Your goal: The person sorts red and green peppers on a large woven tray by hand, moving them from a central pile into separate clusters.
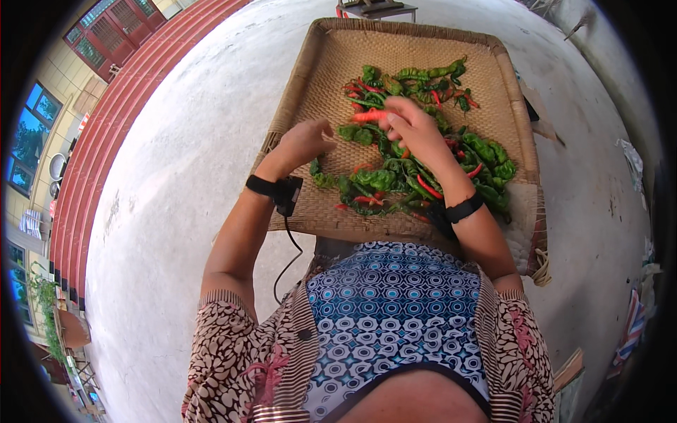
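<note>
A red chili pepper (370,115) points left from the fingers of my right hand (417,137), which is closed on its stem end above the heap. My left hand (305,146) hovers over the left side of the woven tray (324,77); its fingers are bent, with a gap at the tips and nothing visible between them. Wrinkled green peppers (395,176) mixed with red ones lie under and around my right hand. Farther back on the tray is another group of green peppers (430,72), with several thin red ones beside it.
Beyond the tray's far rim stands a small table (377,10). Red steps (120,134) climb along a building at the left. A wall (613,63) runs along the right. Black straps circle both my wrists, and a cable (289,261) hangs from the left one.
</note>
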Tool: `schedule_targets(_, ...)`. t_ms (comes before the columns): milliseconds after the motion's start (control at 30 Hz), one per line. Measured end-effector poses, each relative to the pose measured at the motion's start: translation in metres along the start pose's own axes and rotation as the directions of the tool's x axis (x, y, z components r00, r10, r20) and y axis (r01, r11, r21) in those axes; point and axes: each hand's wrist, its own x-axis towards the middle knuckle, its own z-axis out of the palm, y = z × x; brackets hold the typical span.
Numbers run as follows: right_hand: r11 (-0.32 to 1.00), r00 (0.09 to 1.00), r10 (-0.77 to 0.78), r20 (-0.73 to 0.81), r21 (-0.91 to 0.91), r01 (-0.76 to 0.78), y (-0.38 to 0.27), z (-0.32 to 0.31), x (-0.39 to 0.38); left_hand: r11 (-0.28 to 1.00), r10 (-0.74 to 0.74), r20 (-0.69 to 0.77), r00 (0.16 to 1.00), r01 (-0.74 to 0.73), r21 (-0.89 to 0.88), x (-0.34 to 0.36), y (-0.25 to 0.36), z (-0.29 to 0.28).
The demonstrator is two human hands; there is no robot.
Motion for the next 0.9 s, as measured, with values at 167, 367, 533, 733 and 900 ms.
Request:
schedule_targets(167, 0.991, 0.979, 0.041, -0.199, 0.130, -0.015, 0.011, -0.003, 0.001, 0.952, -0.274, 0.347, 0.897, 0.203, 0.227, 0.000, -0.002, 0.004)
schedule_targets(367, 0.994, 0.983, 0.066, 0.168, 0.078, -0.081, 0.017, -0.001, -0.002, 0.917, -0.386, 0.343, 0.857, 0.395, 0.044, -0.005, 0.024, -0.012)
schedule_targets(533, 0.996, 0.988, -0.025, 0.152, 0.083, 0.013, 0.008, 0.007, -0.008, 0.983, 0.024, 0.250, 0.968, 0.022, -0.181, -0.007, 0.038, -0.011)
schedule_targets(733, 0.992, 0.971, -0.009, 0.238, 0.123, -0.021, 0.007, 0.007, -0.010, 0.903, 0.091, 0.152, 0.984, -0.017, -0.430, -0.010, 0.055, -0.006)
schedule_targets(900, 0.977, 1.000, 0.029, -0.009, 0.210, -0.026, 0.009, 0.001, -0.008, 0.977, 0.043, 0.251, 0.967, 0.012, -0.212, -0.011, 0.049, -0.012)
